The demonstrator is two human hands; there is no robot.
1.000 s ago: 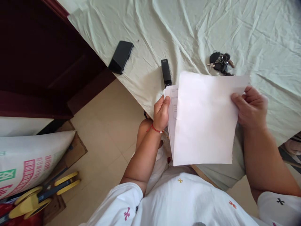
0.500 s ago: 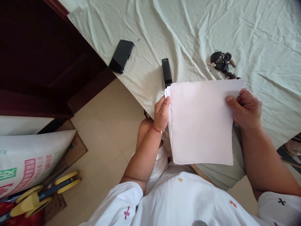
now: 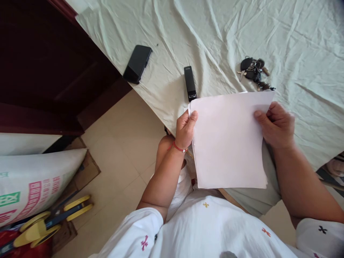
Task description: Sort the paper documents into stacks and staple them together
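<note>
A thin stack of blank white paper sheets (image 3: pixel 228 143) is held over the table's near edge, between both hands. My left hand (image 3: pixel 186 129) grips its left edge, thumb on top and fingers hidden underneath. At the upper right edge, my right hand (image 3: pixel 278 123) pinches the paper with the thumb on top and the fingers curled behind. The sheets' edges fan slightly apart on the left side and at the lower right corner. Just beyond the stack's upper left corner lies a black stapler (image 3: pixel 190 83).
A bunch of keys (image 3: pixel 254 70) rests behind the paper on the wrinkled pale green tablecloth (image 3: pixel 172 28). Near the table's left edge lies a black phone (image 3: pixel 138 63). On the floor at left are a printed white sack (image 3: pixel 40 182) and a yellow wheeled object (image 3: pixel 40 229).
My right hand has moved slightly left with the paper's right edge. The left thumb reaches further over the sheets, and their left edges look more closely lined up.
</note>
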